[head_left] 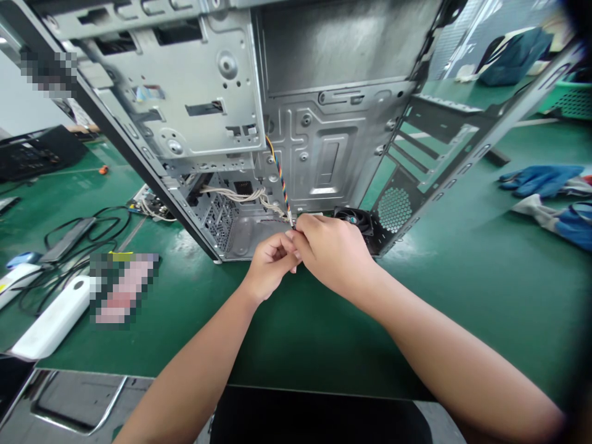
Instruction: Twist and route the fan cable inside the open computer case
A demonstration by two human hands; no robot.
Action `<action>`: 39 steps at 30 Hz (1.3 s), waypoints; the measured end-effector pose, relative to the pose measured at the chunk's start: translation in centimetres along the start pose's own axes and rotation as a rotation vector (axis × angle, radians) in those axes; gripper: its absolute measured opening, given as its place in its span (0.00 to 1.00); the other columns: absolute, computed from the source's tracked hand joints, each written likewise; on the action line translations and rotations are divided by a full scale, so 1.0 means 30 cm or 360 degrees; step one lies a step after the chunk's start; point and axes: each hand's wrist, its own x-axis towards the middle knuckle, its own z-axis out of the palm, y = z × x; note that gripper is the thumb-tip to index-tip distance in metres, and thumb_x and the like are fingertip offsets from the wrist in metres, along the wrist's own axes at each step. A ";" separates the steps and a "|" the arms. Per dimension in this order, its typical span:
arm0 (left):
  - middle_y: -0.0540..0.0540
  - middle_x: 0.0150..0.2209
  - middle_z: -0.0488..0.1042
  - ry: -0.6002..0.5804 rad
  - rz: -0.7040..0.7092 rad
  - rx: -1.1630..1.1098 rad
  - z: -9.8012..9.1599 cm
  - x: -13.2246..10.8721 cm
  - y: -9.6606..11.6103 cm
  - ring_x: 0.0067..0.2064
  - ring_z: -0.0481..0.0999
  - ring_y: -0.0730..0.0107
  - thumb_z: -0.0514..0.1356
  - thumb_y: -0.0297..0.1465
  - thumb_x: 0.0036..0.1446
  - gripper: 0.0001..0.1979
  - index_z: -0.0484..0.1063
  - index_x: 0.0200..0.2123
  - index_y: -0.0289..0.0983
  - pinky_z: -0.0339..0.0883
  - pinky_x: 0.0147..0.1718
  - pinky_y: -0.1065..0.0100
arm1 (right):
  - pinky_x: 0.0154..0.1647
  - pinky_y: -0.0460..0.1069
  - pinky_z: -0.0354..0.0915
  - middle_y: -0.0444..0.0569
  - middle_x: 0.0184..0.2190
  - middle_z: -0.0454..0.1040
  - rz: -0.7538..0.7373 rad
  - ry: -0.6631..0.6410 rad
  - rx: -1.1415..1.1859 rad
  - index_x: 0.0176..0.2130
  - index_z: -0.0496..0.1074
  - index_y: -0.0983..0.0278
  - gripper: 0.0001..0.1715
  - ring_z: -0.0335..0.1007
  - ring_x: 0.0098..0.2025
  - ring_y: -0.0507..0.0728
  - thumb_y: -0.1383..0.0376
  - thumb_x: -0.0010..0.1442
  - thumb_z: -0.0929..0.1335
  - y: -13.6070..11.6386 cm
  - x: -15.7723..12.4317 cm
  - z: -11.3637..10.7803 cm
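Note:
An open metal computer case (333, 154) stands on the green table. A thin multicoloured cable (283, 179) hangs from its drive cage down to my hands, which meet in front of the case's lower opening. My left hand (272, 262) is closed, its fingertips pinched at the cable's lower end. Against it, my right hand (330, 250) is closed around the same end from the right. What sits between the fingertips is mostly hidden. Behind my hands are a bundle of whitish cables (240, 196) and a black fan (354, 219) at the case's bottom.
On the green table (305, 333), a white power strip (55, 314), black cords (46, 271) and a blurred pinkish item (124, 290) lie left. Blue and white gloves (546, 185) and a green basket (568, 98) are right. A black unit (39, 151) stands far left.

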 end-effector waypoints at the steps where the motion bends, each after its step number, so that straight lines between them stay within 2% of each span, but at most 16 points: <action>1: 0.54 0.25 0.66 -0.0007 0.0000 -0.0003 0.000 0.000 0.001 0.23 0.65 0.81 0.67 0.33 0.52 0.13 0.67 0.25 0.35 0.60 0.21 0.75 | 0.25 0.48 0.46 0.51 0.30 0.76 0.0000 0.0000 -0.0004 0.35 0.72 0.66 0.14 0.69 0.29 0.54 0.63 0.65 0.61 0.000 0.000 0.000; 9: 0.54 0.23 0.66 -0.0035 -0.0058 0.0016 0.001 -0.003 0.010 0.21 0.66 0.81 0.67 0.36 0.53 0.15 0.65 0.25 0.35 0.61 0.22 0.74 | 0.25 0.49 0.48 0.51 0.29 0.76 -0.0020 0.0016 -0.0051 0.36 0.72 0.66 0.14 0.70 0.28 0.55 0.64 0.65 0.60 0.003 0.000 0.007; 24: 0.54 0.25 0.66 -0.0008 -0.0020 -0.0005 0.006 -0.001 0.003 0.24 0.65 0.81 0.69 0.33 0.49 0.14 0.66 0.26 0.35 0.63 0.22 0.75 | 0.25 0.49 0.45 0.50 0.29 0.75 -0.0029 0.0014 -0.0018 0.35 0.72 0.66 0.14 0.70 0.29 0.55 0.64 0.65 0.60 0.002 -0.004 0.002; 39: 0.54 0.24 0.66 -0.0088 -0.0061 -0.0054 -0.001 -0.005 0.009 0.22 0.67 0.82 0.66 0.32 0.55 0.12 0.66 0.26 0.34 0.62 0.22 0.75 | 0.25 0.49 0.44 0.52 0.29 0.75 -0.0108 -0.0016 -0.0086 0.37 0.72 0.69 0.15 0.71 0.29 0.56 0.64 0.66 0.60 0.005 -0.002 0.011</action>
